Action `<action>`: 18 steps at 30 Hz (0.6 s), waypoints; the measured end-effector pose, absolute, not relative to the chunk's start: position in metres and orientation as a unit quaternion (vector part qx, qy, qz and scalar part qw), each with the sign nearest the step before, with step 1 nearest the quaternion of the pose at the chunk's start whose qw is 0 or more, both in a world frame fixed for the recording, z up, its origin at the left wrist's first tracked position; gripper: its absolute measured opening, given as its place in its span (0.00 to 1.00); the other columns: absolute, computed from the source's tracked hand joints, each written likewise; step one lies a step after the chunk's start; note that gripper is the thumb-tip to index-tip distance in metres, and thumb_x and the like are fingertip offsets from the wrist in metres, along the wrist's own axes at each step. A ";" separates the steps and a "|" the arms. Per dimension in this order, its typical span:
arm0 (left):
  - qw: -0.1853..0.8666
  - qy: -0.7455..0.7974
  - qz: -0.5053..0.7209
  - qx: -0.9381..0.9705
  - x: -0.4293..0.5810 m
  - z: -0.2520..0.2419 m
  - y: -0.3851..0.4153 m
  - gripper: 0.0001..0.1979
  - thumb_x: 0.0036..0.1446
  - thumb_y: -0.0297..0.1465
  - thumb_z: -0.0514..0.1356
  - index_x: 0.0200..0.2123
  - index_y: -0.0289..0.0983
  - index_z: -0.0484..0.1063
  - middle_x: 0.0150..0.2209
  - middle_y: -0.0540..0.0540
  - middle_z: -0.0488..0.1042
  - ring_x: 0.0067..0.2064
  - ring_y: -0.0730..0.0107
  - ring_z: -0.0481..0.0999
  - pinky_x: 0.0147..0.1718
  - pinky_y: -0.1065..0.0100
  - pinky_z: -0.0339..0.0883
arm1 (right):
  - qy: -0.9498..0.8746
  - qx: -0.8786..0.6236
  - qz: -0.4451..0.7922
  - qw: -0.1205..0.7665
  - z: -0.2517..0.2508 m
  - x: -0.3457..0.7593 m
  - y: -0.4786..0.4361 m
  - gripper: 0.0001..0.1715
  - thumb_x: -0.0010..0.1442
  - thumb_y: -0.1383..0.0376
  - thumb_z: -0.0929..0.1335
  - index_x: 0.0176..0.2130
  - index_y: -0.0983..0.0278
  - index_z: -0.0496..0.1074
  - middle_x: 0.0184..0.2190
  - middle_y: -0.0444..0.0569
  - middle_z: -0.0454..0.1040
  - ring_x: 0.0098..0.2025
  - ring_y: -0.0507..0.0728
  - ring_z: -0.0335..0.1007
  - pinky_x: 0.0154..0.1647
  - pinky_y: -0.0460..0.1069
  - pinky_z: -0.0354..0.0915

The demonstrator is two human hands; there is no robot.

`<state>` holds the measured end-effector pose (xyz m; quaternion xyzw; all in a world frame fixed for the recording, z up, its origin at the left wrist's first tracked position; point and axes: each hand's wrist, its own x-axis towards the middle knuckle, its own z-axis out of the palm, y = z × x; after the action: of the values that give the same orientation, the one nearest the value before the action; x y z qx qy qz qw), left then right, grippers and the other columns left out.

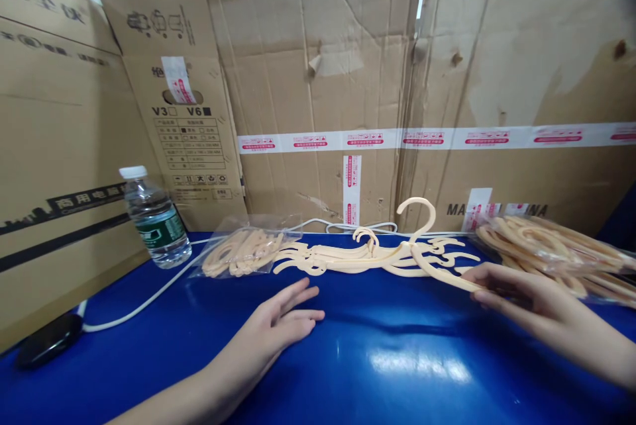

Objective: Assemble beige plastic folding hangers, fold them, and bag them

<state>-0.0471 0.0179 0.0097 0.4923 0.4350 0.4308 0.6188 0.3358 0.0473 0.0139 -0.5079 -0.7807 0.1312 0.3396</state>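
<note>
My right hand [521,296] pinches the right arm end of a cream plastic hanger [440,273], whose hook points up. Behind and below this hanger, several loose hangers of the same colour [338,254] lie spread on the blue table [358,372]. They overlap, so the left end of the held one is hard to pick out. My left hand [281,319] is over the table in front of the loose hangers, fingers stretched and apart, holding nothing.
Clear bags of hangers lie at the left [243,249] and right [541,246]. A water bottle [158,226] stands at the left, near a black computer mouse [50,342] and a white cable [134,312]. Cardboard boxes [318,94] wall off the back and left.
</note>
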 end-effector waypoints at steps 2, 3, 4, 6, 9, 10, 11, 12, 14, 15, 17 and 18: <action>0.628 0.431 0.458 0.459 -0.045 0.013 0.015 0.42 0.51 0.35 0.69 0.64 0.39 0.52 0.65 0.34 0.57 0.57 0.54 0.72 0.60 0.55 0.59 | -0.784 -0.510 0.131 0.330 0.016 0.333 0.043 0.17 0.62 0.50 0.65 0.44 0.58 0.75 0.40 0.51 0.80 0.40 0.63 0.78 0.36 0.48 0.75; 0.626 0.428 0.468 0.454 -0.044 0.013 0.014 0.43 0.51 0.35 0.68 0.65 0.39 0.50 0.65 0.34 0.57 0.56 0.54 0.72 0.59 0.57 0.59 | -0.788 -0.508 0.130 0.323 0.017 0.331 0.041 0.17 0.63 0.51 0.65 0.44 0.57 0.75 0.40 0.50 0.80 0.41 0.62 0.77 0.36 0.48 0.75; 0.620 0.427 0.475 0.456 -0.043 0.013 0.014 0.44 0.52 0.35 0.68 0.66 0.39 0.47 0.64 0.34 0.59 0.56 0.55 0.72 0.59 0.57 0.60 | -0.793 -0.504 0.127 0.318 0.018 0.329 0.039 0.17 0.63 0.51 0.65 0.44 0.57 0.74 0.41 0.51 0.79 0.41 0.62 0.77 0.36 0.48 0.75; 0.604 0.423 0.476 0.479 -0.043 0.008 0.014 0.45 0.54 0.35 0.67 0.67 0.41 0.43 0.61 0.35 0.62 0.53 0.57 0.74 0.57 0.58 0.61 | -0.804 -0.492 0.122 0.310 0.018 0.325 0.036 0.16 0.64 0.51 0.64 0.43 0.57 0.74 0.40 0.51 0.79 0.42 0.63 0.76 0.38 0.49 0.74; 0.571 0.406 0.468 0.539 -0.044 -0.003 0.018 0.49 0.54 0.37 0.67 0.68 0.44 0.36 0.57 0.37 0.66 0.45 0.62 0.76 0.50 0.58 0.65 | -0.817 -0.479 0.124 0.296 0.016 0.320 0.033 0.16 0.64 0.52 0.64 0.41 0.58 0.73 0.38 0.51 0.78 0.41 0.62 0.75 0.40 0.51 0.74; 0.561 0.400 0.462 0.559 -0.044 -0.006 0.018 0.49 0.54 0.38 0.66 0.68 0.44 0.36 0.55 0.38 0.68 0.42 0.63 0.76 0.48 0.58 0.66 | -0.821 -0.476 0.127 0.289 0.015 0.318 0.032 0.15 0.64 0.52 0.64 0.41 0.59 0.73 0.38 0.50 0.78 0.40 0.61 0.75 0.40 0.51 0.74; 0.554 0.395 0.454 0.575 -0.044 -0.009 0.018 0.49 0.55 0.38 0.66 0.68 0.44 0.35 0.52 0.39 0.68 0.40 0.65 0.75 0.46 0.59 0.66 | -0.824 -0.474 0.133 0.279 0.015 0.316 0.030 0.15 0.65 0.52 0.63 0.41 0.59 0.73 0.37 0.50 0.78 0.39 0.61 0.75 0.39 0.51 0.74; 0.549 0.394 0.447 0.587 -0.044 -0.010 0.018 0.48 0.56 0.38 0.65 0.68 0.44 0.36 0.50 0.41 0.69 0.38 0.67 0.74 0.44 0.60 0.66 | -0.827 -0.473 0.139 0.271 0.015 0.314 0.029 0.15 0.65 0.53 0.63 0.40 0.59 0.73 0.37 0.49 0.78 0.38 0.60 0.75 0.39 0.51 0.74; 0.545 0.395 0.429 0.603 -0.044 -0.008 0.015 0.45 0.57 0.38 0.63 0.68 0.45 0.37 0.46 0.44 0.69 0.36 0.70 0.72 0.41 0.62 0.66 | -0.832 -0.467 0.149 0.259 0.016 0.309 0.025 0.15 0.66 0.54 0.62 0.41 0.59 0.73 0.37 0.49 0.78 0.37 0.59 0.75 0.38 0.51 0.73; 0.542 0.397 0.418 0.612 -0.043 -0.006 0.013 0.43 0.58 0.38 0.63 0.68 0.45 0.39 0.44 0.46 0.69 0.35 0.71 0.71 0.40 0.63 0.66 | -0.835 -0.461 0.151 0.259 0.016 0.307 0.023 0.15 0.66 0.54 0.62 0.42 0.58 0.73 0.37 0.49 0.78 0.37 0.59 0.75 0.37 0.51 0.73; 0.528 0.401 0.391 0.639 -0.042 0.000 0.010 0.38 0.60 0.39 0.60 0.68 0.44 0.44 0.42 0.47 0.71 0.33 0.71 0.69 0.38 0.64 0.65 | -0.841 -0.450 0.146 0.263 0.017 0.302 0.019 0.14 0.66 0.55 0.62 0.44 0.57 0.73 0.39 0.49 0.78 0.39 0.60 0.75 0.38 0.51 0.73; 0.516 0.406 0.375 0.654 -0.042 0.003 0.009 0.34 0.61 0.39 0.58 0.67 0.43 0.48 0.41 0.47 0.72 0.32 0.71 0.68 0.37 0.64 0.65 | -0.844 -0.445 0.138 0.265 0.017 0.300 0.018 0.14 0.66 0.55 0.62 0.45 0.57 0.73 0.40 0.49 0.78 0.39 0.60 0.75 0.39 0.51 0.73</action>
<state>-0.0418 0.0086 0.0030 0.6538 0.4064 0.3751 0.5164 0.3001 0.0179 0.0168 -0.4448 -0.8444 0.1379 0.2648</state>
